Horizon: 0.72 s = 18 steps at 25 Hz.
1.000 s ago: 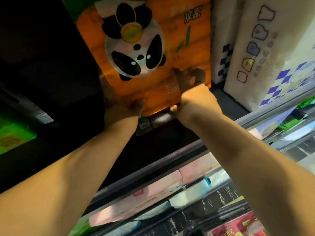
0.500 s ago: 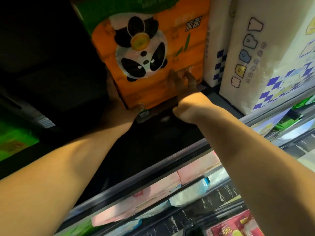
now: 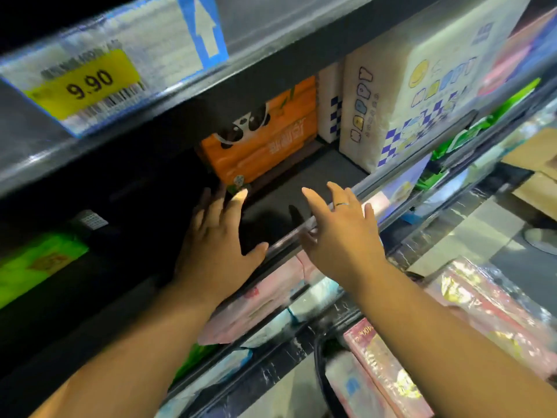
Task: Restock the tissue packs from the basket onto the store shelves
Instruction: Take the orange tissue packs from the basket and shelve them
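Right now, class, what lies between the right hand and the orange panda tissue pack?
Only bare dark shelf board lies between the right hand and the orange panda tissue pack; the head view shows it.

A single wide-angle camera worn on the head looks forward and slightly down, close into a dark shelf [image 3: 319, 176]. The view sits tilted: the shelf's front rail [image 3: 422, 161] climbs from centre to upper right. A price label [image 3: 87, 82] looms very near in the upper left. The left forearm [image 3: 135, 342] and right forearm [image 3: 437, 327] enter from the bottom edge.
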Each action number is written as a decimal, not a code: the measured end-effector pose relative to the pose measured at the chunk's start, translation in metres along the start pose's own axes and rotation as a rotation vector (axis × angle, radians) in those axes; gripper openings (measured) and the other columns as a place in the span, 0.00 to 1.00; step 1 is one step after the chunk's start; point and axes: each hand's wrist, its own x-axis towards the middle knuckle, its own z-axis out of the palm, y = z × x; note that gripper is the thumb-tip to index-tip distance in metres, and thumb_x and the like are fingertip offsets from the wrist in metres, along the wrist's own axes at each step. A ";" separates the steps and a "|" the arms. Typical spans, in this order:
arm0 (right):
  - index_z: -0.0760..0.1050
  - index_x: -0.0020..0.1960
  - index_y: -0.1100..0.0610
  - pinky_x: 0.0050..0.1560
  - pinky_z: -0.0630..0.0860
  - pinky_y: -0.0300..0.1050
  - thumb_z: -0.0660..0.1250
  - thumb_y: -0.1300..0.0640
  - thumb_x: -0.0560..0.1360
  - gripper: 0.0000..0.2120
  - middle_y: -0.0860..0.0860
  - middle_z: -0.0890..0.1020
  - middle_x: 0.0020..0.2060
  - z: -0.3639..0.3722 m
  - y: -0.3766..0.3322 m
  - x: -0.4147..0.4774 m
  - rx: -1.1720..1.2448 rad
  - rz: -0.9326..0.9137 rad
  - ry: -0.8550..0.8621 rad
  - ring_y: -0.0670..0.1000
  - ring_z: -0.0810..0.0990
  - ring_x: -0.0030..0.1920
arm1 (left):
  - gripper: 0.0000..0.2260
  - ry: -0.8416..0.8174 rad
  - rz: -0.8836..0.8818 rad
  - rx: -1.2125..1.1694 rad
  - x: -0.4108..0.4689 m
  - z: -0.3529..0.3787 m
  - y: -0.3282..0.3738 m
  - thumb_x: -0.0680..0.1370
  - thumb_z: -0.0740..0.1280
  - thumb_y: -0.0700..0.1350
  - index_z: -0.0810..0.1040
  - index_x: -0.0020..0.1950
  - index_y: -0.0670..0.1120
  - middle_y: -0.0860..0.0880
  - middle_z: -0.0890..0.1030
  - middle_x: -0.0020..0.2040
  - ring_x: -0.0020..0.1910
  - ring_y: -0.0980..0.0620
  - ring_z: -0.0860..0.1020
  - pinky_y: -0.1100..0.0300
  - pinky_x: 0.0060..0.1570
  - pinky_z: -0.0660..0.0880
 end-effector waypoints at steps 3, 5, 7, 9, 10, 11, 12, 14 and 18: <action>0.48 0.78 0.43 0.73 0.50 0.65 0.60 0.42 0.78 0.33 0.55 0.51 0.78 0.001 0.001 -0.069 -0.082 0.117 -0.013 0.59 0.49 0.78 | 0.39 -0.096 0.187 0.053 -0.034 0.002 0.008 0.74 0.67 0.59 0.51 0.79 0.52 0.48 0.47 0.80 0.78 0.47 0.43 0.49 0.75 0.44; 0.48 0.78 0.43 0.73 0.49 0.66 0.60 0.41 0.78 0.33 0.55 0.51 0.78 0.003 0.001 -0.110 -0.100 0.205 -0.018 0.59 0.49 0.78 | 0.39 -0.170 0.245 0.073 -0.056 0.010 0.010 0.75 0.65 0.60 0.49 0.79 0.52 0.48 0.44 0.80 0.77 0.47 0.40 0.49 0.75 0.41; 0.47 0.78 0.43 0.73 0.49 0.66 0.60 0.40 0.78 0.34 0.55 0.50 0.78 0.007 -0.001 -0.149 -0.136 0.298 -0.030 0.60 0.48 0.78 | 0.40 -0.237 0.372 0.122 -0.081 0.015 0.014 0.73 0.68 0.60 0.53 0.78 0.49 0.44 0.50 0.79 0.77 0.41 0.46 0.44 0.75 0.47; 0.47 0.78 0.43 0.72 0.50 0.66 0.59 0.40 0.78 0.34 0.55 0.50 0.78 0.012 -0.004 -0.191 -0.157 0.408 -0.037 0.61 0.47 0.78 | 0.41 -0.264 0.543 0.140 -0.107 0.022 0.019 0.68 0.74 0.58 0.62 0.75 0.43 0.37 0.63 0.74 0.73 0.33 0.60 0.36 0.70 0.60; 0.46 0.78 0.43 0.72 0.50 0.67 0.59 0.39 0.77 0.35 0.55 0.50 0.78 0.014 -0.005 -0.212 -0.153 0.465 -0.033 0.61 0.48 0.78 | 0.42 -0.259 0.612 0.124 -0.118 0.025 0.023 0.67 0.73 0.59 0.63 0.74 0.42 0.36 0.66 0.73 0.71 0.31 0.63 0.34 0.68 0.62; 0.46 0.78 0.43 0.72 0.50 0.67 0.60 0.39 0.77 0.36 0.55 0.50 0.78 0.015 -0.005 -0.231 -0.148 0.515 -0.027 0.61 0.48 0.78 | 0.42 -0.272 0.658 0.132 -0.129 0.027 0.029 0.68 0.71 0.60 0.61 0.75 0.43 0.36 0.64 0.74 0.72 0.32 0.61 0.35 0.69 0.60; 0.45 0.78 0.42 0.72 0.51 0.67 0.60 0.39 0.77 0.36 0.54 0.50 0.78 0.017 -0.005 -0.251 -0.149 0.565 -0.026 0.61 0.48 0.78 | 0.42 -0.304 0.685 0.155 -0.142 0.028 0.039 0.70 0.67 0.62 0.56 0.78 0.45 0.38 0.57 0.77 0.75 0.34 0.56 0.38 0.72 0.55; 0.44 0.78 0.42 0.72 0.51 0.66 0.60 0.38 0.76 0.37 0.54 0.50 0.79 0.017 0.000 -0.282 -0.145 0.646 -0.024 0.60 0.48 0.78 | 0.42 -0.385 0.720 0.152 -0.160 0.032 0.057 0.74 0.63 0.63 0.45 0.79 0.49 0.43 0.45 0.79 0.78 0.41 0.43 0.44 0.75 0.45; 0.45 0.78 0.43 0.72 0.50 0.68 0.60 0.37 0.77 0.37 0.55 0.50 0.79 0.016 0.018 -0.354 -0.158 0.814 -0.021 0.60 0.47 0.78 | 0.42 -0.441 0.878 0.107 -0.207 0.036 0.109 0.75 0.63 0.62 0.43 0.79 0.50 0.45 0.44 0.79 0.78 0.43 0.42 0.46 0.76 0.44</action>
